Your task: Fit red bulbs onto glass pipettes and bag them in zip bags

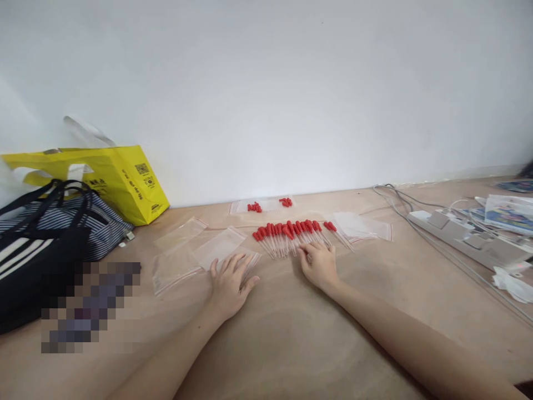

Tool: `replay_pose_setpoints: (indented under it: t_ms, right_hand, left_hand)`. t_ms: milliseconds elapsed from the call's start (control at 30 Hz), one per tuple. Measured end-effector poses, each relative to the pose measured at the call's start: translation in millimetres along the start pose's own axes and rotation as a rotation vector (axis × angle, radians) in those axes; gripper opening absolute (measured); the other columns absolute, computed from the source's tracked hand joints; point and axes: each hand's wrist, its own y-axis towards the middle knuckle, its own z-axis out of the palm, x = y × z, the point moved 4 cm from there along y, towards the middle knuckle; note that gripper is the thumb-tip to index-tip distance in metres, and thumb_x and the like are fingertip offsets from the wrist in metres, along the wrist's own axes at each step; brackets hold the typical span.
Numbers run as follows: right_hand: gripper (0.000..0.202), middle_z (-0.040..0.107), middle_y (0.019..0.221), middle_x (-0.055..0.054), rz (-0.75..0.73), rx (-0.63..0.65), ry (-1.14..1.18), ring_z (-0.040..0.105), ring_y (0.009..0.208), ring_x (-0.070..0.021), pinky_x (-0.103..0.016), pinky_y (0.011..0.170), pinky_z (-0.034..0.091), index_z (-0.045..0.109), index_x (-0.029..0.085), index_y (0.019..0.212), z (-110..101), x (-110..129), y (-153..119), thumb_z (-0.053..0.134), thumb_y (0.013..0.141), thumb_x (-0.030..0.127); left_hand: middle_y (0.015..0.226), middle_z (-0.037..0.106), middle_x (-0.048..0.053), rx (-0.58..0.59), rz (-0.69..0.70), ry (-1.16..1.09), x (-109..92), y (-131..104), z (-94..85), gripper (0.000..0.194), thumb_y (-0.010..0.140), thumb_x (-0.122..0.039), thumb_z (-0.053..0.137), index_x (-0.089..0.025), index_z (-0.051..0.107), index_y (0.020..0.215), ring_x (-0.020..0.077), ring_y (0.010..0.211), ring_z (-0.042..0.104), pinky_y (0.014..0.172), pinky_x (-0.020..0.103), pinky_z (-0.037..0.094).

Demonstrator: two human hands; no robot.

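Several droppers with red bulbs and clear thin stems [281, 234] lie side by side in a row on the table. My right hand [318, 264] is at the near side of the row, its fingers closed in a pinch by the stem tips; what they hold is too small to name. My left hand [230, 283] rests with fingers spread on a clear zip bag [220, 247], left of the row. Other clear bags [172, 271] lie further left. Behind the row, small red bulbs [255, 207] sit in two groups on another clear bag [268, 206].
A yellow bag [125, 180] and striped and black bags [104, 222] stand at the left. More clear bags [362, 226] lie right of the droppers. A power strip [466, 239] with cables is at the right. A white wall borders the table.
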Motion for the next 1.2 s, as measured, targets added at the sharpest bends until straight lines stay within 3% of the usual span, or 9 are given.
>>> replay_pose_setpoints:
  t_ms: [133, 333, 500, 633, 700, 833, 900, 1033, 1200]
  right_hand:
    - [0.024, 0.064, 0.08, -0.007, 0.149, -0.072, -0.079, 0.051, 0.079, -0.0203, -0.033, 0.068, 0.022, 0.064, 0.02, 0.083, 12.5, -17.2, 20.2, 0.041, 0.08, 0.026]
    - [0.023, 0.064, 0.074, -0.007, 0.237, -0.055, -0.098, 0.052, 0.079, -0.022, -0.037, 0.072, 0.022, 0.063, 0.018, 0.078, 27.0, -21.5, 35.0, 0.043, 0.079, 0.028]
    - [0.025, 0.062, 0.078, -0.008, 0.214, -0.096, -0.092, 0.051, 0.081, -0.0223, -0.038, 0.073, 0.025, 0.062, 0.017, 0.079, 27.7, -21.5, 37.1, 0.043, 0.08, 0.033]
    - [0.022, 0.06, 0.079, -0.008, -0.004, -0.164, 0.074, 0.05, 0.081, -0.0203, -0.035, 0.074, 0.032, 0.062, 0.017, 0.082, 15.5, -14.6, 25.8, 0.044, 0.081, 0.03]
    - [0.022, 0.06, 0.083, -0.007, -0.168, -0.095, 0.186, 0.051, 0.081, -0.0185, -0.033, 0.074, 0.036, 0.062, 0.017, 0.086, 6.0, -6.9, 13.4, 0.044, 0.082, 0.029]
    - [0.03, 0.057, 0.107, -0.007, -0.497, 0.245, 0.268, 0.051, 0.096, -0.0177, -0.035, 0.082, 0.039, 0.057, 0.021, 0.107, -13.2, 11.2, -19.1, 0.046, 0.083, 0.034]
    - [0.035, 0.054, 0.116, -0.007, -0.583, 0.379, 0.288, 0.047, 0.107, -0.0188, -0.036, 0.088, 0.038, 0.053, 0.022, 0.114, -21.0, 15.9, -31.4, 0.045, 0.083, 0.037]
    - [0.04, 0.05, 0.123, -0.007, -0.591, 0.531, 0.341, 0.043, 0.114, -0.0188, -0.037, 0.094, 0.036, 0.048, 0.021, 0.12, -24.7, 17.5, -38.1, 0.044, 0.084, 0.037]
    - [0.043, 0.049, 0.124, -0.008, -0.551, 0.568, 0.377, 0.043, 0.115, -0.0188, -0.038, 0.097, 0.034, 0.047, 0.019, 0.122, -19.2, 16.6, -34.8, 0.046, 0.083, 0.037]
  left_hand:
    - [0.129, 0.043, 0.011, 0.102, -0.032, 0.031, 7.2, 0.3, 9.0, 0.042, 0.086, -0.039, 0.031, -0.023, 0.042, 0.123, 0.0265, 0.12, 0.035, 0.095, 0.055, 0.02]
    - [0.135, 0.034, 0.012, 0.25, -0.025, 0.047, 12.2, -0.4, 17.8, 0.053, 0.086, -0.047, 0.025, -0.017, 0.038, 0.127, 0.0276, 0.126, 0.027, 0.098, 0.049, 0.022]
    - [0.134, 0.036, 0.013, 0.205, 0.001, 0.079, 12.2, -1.3, 19.2, 0.052, 0.086, -0.048, 0.026, -0.017, 0.04, 0.126, 0.0277, 0.125, 0.029, 0.097, 0.047, 0.025]
    - [0.133, 0.038, 0.011, 0.089, 0.01, 0.048, 13.7, -4.5, 15.3, 0.049, 0.087, -0.043, 0.028, -0.017, 0.038, 0.127, 0.026, 0.126, 0.027, 0.098, 0.046, 0.025]
    - [0.131, 0.041, 0.011, 0.042, 0.017, 0.024, 15.0, -7.6, 12.3, 0.046, 0.086, -0.042, 0.03, -0.017, 0.04, 0.124, 0.0257, 0.125, 0.028, 0.099, 0.047, 0.025]
    - [0.118, 0.053, 0.012, -0.004, -0.006, -0.031, 17.0, -15.0, 5.5, 0.04, 0.084, -0.041, 0.034, -0.014, 0.047, 0.112, 0.0261, 0.117, 0.04, 0.095, 0.045, 0.033]
    - [0.113, 0.055, 0.013, 0.016, -0.016, -0.058, 16.3, -18.4, 3.5, 0.038, 0.084, -0.041, 0.034, -0.013, 0.048, 0.107, 0.0255, 0.112, 0.046, 0.09, 0.042, 0.039]
    - [0.122, 0.05, 0.015, 0.076, 0.031, -0.036, 10.3, -23.8, 3.2, 0.041, 0.086, -0.042, 0.031, -0.012, 0.05, 0.107, 0.0258, 0.115, 0.043, 0.091, 0.041, 0.04]
    - [0.129, 0.043, 0.013, 0.125, 0.049, 0.01, -11.0, -37.6, 9.0, 0.047, 0.086, -0.043, 0.03, -0.013, 0.043, 0.121, 0.0256, 0.12, 0.038, 0.096, 0.041, 0.035]
